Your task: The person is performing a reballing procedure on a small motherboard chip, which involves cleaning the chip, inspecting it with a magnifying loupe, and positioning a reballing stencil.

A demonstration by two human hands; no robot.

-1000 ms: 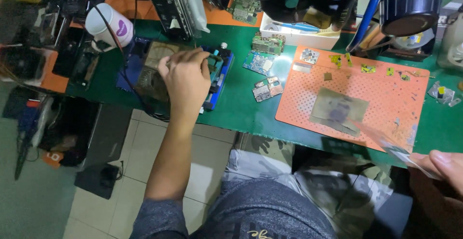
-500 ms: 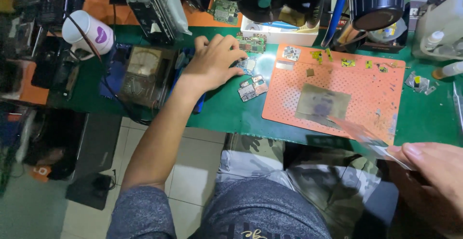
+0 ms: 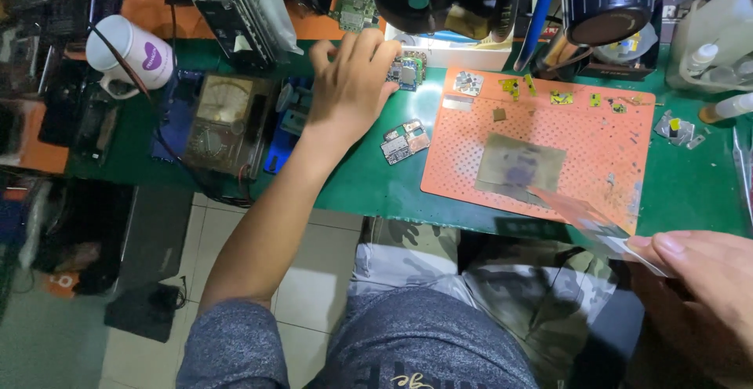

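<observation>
Clear plastic film (image 3: pixel 596 224), a thin sheet, is pinched at one corner between thumb and fingers of the right hand (image 3: pixel 702 295), held off the near edge of the tabletop (image 3: pixel 376 185) with its free end over the corner of the orange perforated mat (image 3: pixel 596 154). Left hand (image 3: pixel 353 83) lies flat, fingers spread and closed on nothing, fingertips at a small circuit board (image 3: pixel 406 71) near the rear. Two more small boards (image 3: pixel 405 141) lie just beside the wrist. A grey rectangular patch (image 3: pixel 519 168) sits mid-mat; tiny parts line the mat's far edge. An analogue meter (image 3: pixel 223 122) and a white mug (image 3: pixel 129 52) stand to the left. Judged progress: film in hand, not yet laid down; boards not yet lifted.
</observation>
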